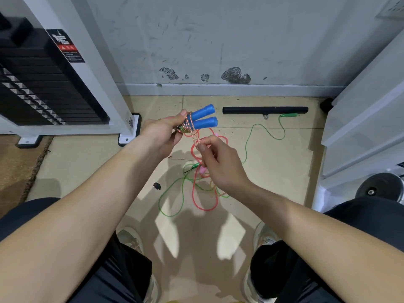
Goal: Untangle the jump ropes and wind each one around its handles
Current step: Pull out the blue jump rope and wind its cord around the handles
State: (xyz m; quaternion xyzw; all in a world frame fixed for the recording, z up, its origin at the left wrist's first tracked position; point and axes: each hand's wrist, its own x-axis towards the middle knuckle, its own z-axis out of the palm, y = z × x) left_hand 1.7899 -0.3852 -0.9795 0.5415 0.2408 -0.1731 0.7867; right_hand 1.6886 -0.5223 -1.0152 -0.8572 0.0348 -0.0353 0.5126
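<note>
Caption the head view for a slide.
Left hand grips blue handles wound with braided rope; right hand pinches its tail above tangled green rope and red rope.

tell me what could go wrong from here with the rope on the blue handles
1. The right hand pinches only the short loose end of the braided rope. If it slips before being tucked, the coils around the blue handles, gripped by the left hand, may loosen.
2. The red rope and green rope lie crossed on the floor. Dragging one could tighten that tangle.
</note>
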